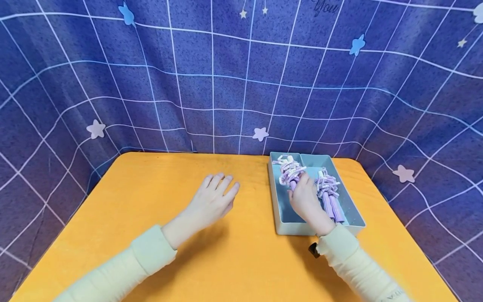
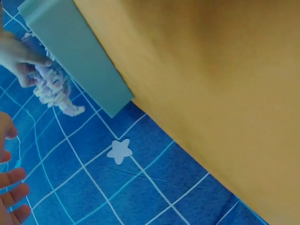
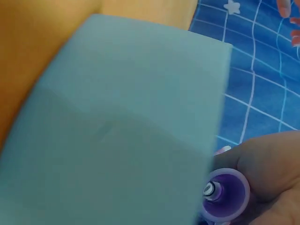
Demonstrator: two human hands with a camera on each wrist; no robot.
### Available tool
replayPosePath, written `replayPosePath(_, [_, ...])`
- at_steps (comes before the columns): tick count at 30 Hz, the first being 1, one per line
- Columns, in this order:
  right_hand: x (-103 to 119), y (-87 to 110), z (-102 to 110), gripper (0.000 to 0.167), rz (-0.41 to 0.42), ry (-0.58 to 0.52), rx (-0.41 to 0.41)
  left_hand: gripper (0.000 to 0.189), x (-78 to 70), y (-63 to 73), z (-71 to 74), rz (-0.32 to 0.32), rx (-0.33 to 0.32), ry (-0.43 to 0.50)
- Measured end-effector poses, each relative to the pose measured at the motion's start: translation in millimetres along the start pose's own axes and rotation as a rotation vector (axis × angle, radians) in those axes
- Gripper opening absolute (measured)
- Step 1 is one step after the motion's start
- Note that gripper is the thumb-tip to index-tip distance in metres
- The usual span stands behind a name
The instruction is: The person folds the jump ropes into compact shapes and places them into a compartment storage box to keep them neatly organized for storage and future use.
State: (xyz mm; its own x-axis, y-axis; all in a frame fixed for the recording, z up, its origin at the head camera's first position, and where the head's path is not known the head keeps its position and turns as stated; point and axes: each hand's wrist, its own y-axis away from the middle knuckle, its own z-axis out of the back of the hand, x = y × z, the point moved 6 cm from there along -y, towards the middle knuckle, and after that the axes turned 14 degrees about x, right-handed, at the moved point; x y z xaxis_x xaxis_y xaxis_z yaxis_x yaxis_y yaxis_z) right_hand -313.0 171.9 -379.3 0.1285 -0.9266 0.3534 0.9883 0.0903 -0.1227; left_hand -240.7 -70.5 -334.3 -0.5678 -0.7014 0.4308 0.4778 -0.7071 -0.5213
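Note:
My right hand [image 1: 305,196] grips the purple handle [image 1: 293,184] of a beaded jump rope [image 1: 290,168], its purple and white beads bundled in loops. In the left wrist view this bundle [image 2: 52,88] shows beyond the rim of the blue-grey box [image 2: 75,51]. The handle's hollow purple end [image 3: 226,196] faces the right wrist camera. A second beaded jump rope [image 1: 327,184] lies inside the box, two purple handles [image 1: 333,208] side by side toward me. My left hand [image 1: 211,197] hovers left of the box over the table, fingers spread and holding nothing.
The box [image 1: 277,205] stands on the right part of the orange table [image 1: 241,256], with small compartments along its back. A blue curtain [image 1: 234,92] with white grid lines and stars hangs behind and along both sides. A small black object [image 1: 314,250] shows by my right cuff.

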Motion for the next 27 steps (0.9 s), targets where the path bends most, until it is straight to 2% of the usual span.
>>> replayPosePath(11, [-14, -12.6, -35, 0.060, -0.170, 0.050, 0.071, 0.031, 0.7, 6.0, -6.1, 0.031, 0.044, 0.004])
replayPosePath(16, [-14, -15.4, -43, 0.040, -0.191, 0.067, 0.073, 0.031, 0.9, 7.7, -8.4, 0.046, 0.064, -0.005])
replayPosePath(21, [-17, -17.1, -48, 0.035, -0.208, 0.058, 0.083, 0.032, 1.0, 8.1, -9.0, 0.052, 0.066, -0.004])
replayPosePath(24, [-16, -17.1, -48, 0.038, -0.190, 0.064, 0.083, 0.033, 1.4, 8.2, -9.2, 0.060, 0.071, 0.004])
replayPosePath(27, [-16, -15.7, -46, 0.052, -0.180, 0.071, 0.100, 0.034, 2.0, 8.2, -9.4, 0.068, 0.075, 0.015])
